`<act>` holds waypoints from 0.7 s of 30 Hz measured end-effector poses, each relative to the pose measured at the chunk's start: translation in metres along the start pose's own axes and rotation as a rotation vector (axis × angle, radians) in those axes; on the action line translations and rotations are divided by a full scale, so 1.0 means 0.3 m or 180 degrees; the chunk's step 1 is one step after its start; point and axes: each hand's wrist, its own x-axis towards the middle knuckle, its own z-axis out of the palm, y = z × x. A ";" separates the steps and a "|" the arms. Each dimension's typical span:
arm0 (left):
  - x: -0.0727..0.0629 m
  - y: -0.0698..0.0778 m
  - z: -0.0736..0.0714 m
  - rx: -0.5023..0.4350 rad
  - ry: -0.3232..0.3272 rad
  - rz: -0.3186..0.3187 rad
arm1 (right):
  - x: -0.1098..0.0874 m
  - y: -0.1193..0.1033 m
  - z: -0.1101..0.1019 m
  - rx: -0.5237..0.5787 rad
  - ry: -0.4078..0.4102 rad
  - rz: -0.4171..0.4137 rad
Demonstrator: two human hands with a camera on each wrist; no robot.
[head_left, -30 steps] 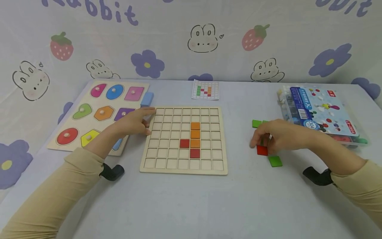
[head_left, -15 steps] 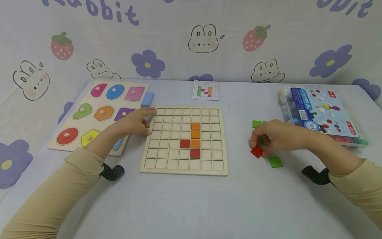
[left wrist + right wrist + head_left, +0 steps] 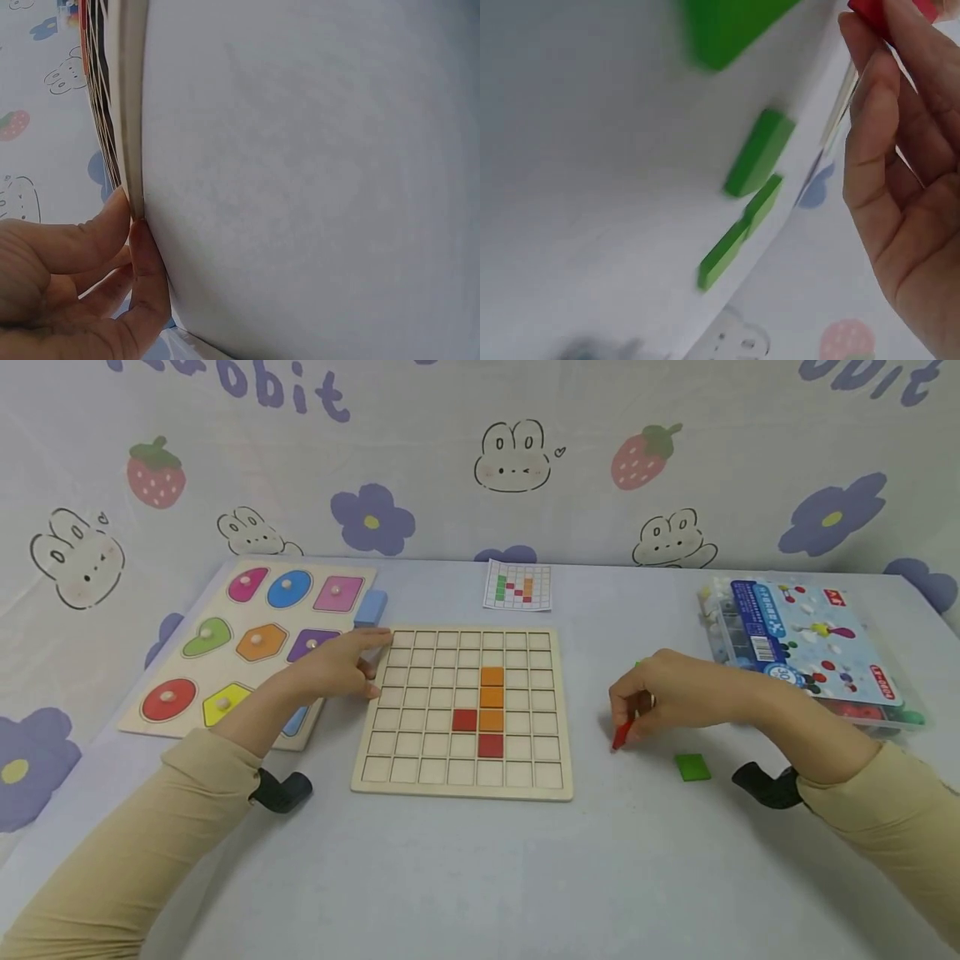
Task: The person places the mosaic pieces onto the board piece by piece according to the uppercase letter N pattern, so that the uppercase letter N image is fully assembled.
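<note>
In the head view my left hand [image 3: 341, 664] rests along the left edge of a wooden grid board [image 3: 390, 770], forefinger at the upper corner and thumb lower down. The left wrist view shows those fingertips against the board's edge [image 3: 129, 112]. Three orange tiles [image 3: 491, 697] stand in one column of the board, with a red tile [image 3: 464, 720] beside them and another red tile [image 3: 491, 746] below. To the right of the board, my right hand [image 3: 667, 693] pinches a red square tile [image 3: 622, 735], tilted on edge, between thumb and fingers.
Several green tiles [image 3: 760, 154] lie under and around my right hand, one green tile [image 3: 692, 767] nearer me. A printed pattern card [image 3: 517, 587] lies behind the board. A shape puzzle [image 3: 172, 652] and blue block [image 3: 371, 609] are left; a plastic parts box [image 3: 810, 643] is right.
My right hand has picked the red tile out from among the green tiles, moved it left towards the board and turned it on edge. My left hand has stayed at the board's edge.
</note>
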 end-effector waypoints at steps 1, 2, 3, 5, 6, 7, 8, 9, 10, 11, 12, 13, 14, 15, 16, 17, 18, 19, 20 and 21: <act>0.000 0.000 0.000 0.0006 0.0000 -0.0004 | 0.011 -0.009 -0.003 0.0016 0.0011 -0.0052; 0.000 0.000 0.000 0.0001 -0.0002 -0.0006 | 0.022 -0.018 -0.005 0.0045 0.0021 -0.0081; -0.001 0.001 0.000 -0.0004 -0.0005 -0.0006 | 0.035 -0.029 -0.006 0.0073 0.0034 -0.0101; -0.002 0.001 -0.001 -0.0018 -0.0010 -0.0005 | 0.065 -0.052 -0.006 0.0128 0.0058 -0.0120; -0.003 0.002 -0.001 -0.0019 -0.0010 -0.0004 | 0.079 -0.063 -0.006 0.0159 0.0076 -0.0151; -0.004 0.003 -0.001 -0.0018 -0.0008 0.0001 | 0.094 -0.075 -0.005 0.0198 0.0092 -0.0177; -0.005 0.004 -0.002 -0.0025 -0.0008 0.0007 | 0.111 -0.086 -0.002 0.0225 0.0119 -0.0204; -0.006 0.004 -0.002 -0.0028 -0.0007 0.0012 | 0.127 -0.098 0.000 0.0239 0.0150 -0.0241; -0.006 0.005 -0.002 -0.0034 -0.0006 0.0017 | 0.143 -0.110 0.003 0.0248 0.0174 -0.0261; -0.006 0.005 -0.002 -0.0038 -0.0003 0.0019 | 0.159 -0.123 0.005 0.0262 0.0209 -0.0292; -0.005 0.005 -0.001 -0.0042 -0.0002 0.0024 | 0.174 -0.135 0.008 0.0266 0.0249 -0.0318; -0.004 0.004 -0.001 -0.0049 -0.0001 0.0027 | 0.190 -0.147 0.011 0.0264 0.0301 -0.0357; -0.004 0.004 0.000 -0.0051 -0.0001 0.0029 | 0.206 -0.158 0.013 0.0261 0.0345 -0.0394; -0.004 0.004 0.000 -0.0054 0.0001 0.0033 | 0.222 -0.168 0.014 0.0257 0.0386 -0.0437; -0.004 0.004 0.000 -0.0058 0.0001 0.0037 | 0.238 -0.178 0.015 0.0246 0.0420 -0.0483; -0.004 0.004 0.000 -0.0061 0.0000 0.0040 | 0.255 -0.186 0.017 0.0241 0.0459 -0.0533; -0.005 0.004 -0.001 -0.0065 -0.0002 0.0045 | 0.272 -0.194 0.018 0.0236 0.0485 -0.0570; -0.006 0.004 -0.001 -0.0070 -0.0004 0.0048 | 0.288 -0.203 0.020 0.0231 0.0504 -0.0616; -0.007 0.005 -0.002 -0.0074 -0.0006 0.0047 | 0.304 -0.213 0.020 0.0241 0.0508 -0.0648; -0.008 0.005 -0.003 -0.0076 -0.0008 0.0045 | 0.319 -0.222 0.022 0.0251 0.0519 -0.0686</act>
